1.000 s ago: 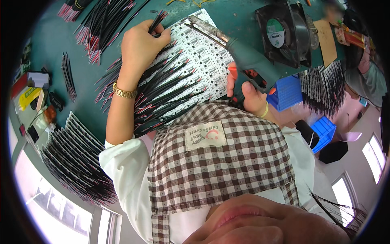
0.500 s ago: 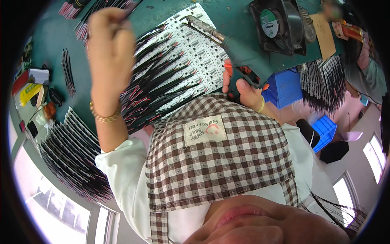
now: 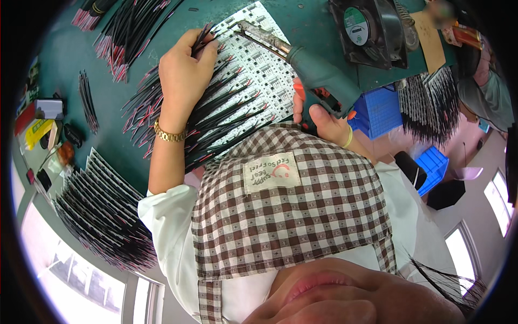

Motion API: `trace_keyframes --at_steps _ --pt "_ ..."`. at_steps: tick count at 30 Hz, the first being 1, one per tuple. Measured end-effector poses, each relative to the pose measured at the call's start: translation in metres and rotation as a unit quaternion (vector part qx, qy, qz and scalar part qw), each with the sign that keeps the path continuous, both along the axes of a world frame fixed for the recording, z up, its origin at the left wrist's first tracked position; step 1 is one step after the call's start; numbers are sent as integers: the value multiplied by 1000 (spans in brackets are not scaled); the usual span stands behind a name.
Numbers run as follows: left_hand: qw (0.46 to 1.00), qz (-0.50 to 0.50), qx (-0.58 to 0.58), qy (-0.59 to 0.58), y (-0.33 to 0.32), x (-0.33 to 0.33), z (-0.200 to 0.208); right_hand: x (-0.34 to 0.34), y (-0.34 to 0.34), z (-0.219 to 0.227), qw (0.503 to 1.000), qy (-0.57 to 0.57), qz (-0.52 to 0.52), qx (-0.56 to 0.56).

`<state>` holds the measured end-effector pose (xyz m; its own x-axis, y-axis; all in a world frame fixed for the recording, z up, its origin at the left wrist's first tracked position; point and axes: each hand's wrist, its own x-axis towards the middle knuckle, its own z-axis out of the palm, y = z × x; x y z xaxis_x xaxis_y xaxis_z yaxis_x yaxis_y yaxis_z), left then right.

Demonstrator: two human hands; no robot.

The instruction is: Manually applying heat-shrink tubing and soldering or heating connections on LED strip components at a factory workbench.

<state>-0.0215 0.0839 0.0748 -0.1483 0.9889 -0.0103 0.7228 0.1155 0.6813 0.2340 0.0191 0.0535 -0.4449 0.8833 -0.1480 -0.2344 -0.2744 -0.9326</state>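
Observation:
My left hand (image 3: pixel 186 73), wearing a gold bracelet, is closed on a thin black wire (image 3: pixel 204 35) at the upper left edge of a white circuit board panel (image 3: pixel 272 67). Rows of black wires (image 3: pixel 216 116) with red strands run across the panel's left part and hang over its edge. My right hand (image 3: pixel 325 120) grips a dark green soldering gun (image 3: pixel 318 67) with orange parts. Its metal tip points left over the panel, close to the wire ends by my left fingers. Whether the tip touches them I cannot tell.
Bundles of black wires (image 3: pixel 129 32) lie on the green table at the far left. A black fan (image 3: pixel 372 32) stands at the back right, near a blue crate (image 3: pixel 380 116). Stacked wired panels (image 3: pixel 102 210) are at the left; more (image 3: pixel 429 105) are at the right, near another person's arm.
My left hand has come down and right, from above the table to the panel's upper left edge, bringing a wire. My right hand and the soldering gun have barely moved.

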Motion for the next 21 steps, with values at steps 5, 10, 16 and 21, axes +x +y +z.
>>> trace_keyframes --at_steps 5,10,16,21 --pt "997 16 22 -69 0 -11 -12 -4 4 0 1000 -8 -14 17" --pt "980 48 69 -180 5 -8 -22 -9 5 3 997 36 -71 -8" --pt "996 66 23 -63 -1 -4 -18 -8 2 1 1000 -5 -11 0" --pt "997 50 39 32 0 1 -16 -9 -2 -2 999 -32 -15 18"
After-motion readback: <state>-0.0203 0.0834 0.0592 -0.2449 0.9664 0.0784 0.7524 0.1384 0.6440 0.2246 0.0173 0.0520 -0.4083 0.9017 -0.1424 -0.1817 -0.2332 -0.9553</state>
